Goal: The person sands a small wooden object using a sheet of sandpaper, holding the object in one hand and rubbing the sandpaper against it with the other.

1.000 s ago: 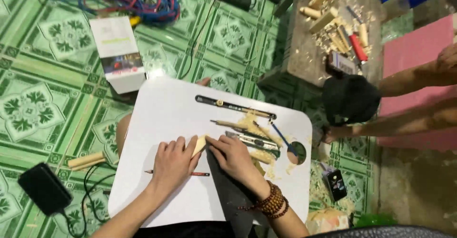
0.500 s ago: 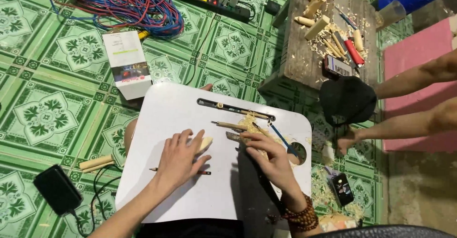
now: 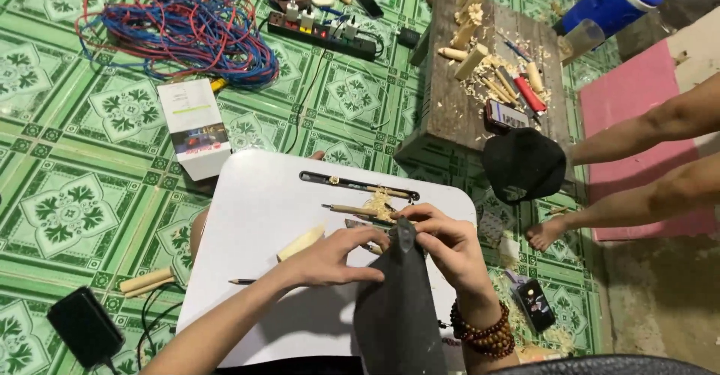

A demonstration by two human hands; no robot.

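Together, the left hand (image 3: 326,259) and right hand (image 3: 444,246) are meeting over the white worktop (image 3: 255,210), fingers (image 3: 420,216) curling and pinching the top edge of a dark grey sheet (image 3: 394,307) hanging toward the person. Just left of the left fingers, a pale wooden block (image 3: 301,241) is lying apart, and wood shavings (image 3: 381,202) with carving tools (image 3: 352,210) are lying just beyond the fingertips.

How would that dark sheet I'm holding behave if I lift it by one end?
The dark sheet probably flops: it hangs curved from both hands, left hand and right hand. It looks thin, so likely light. Its matte face suggests little slipping.
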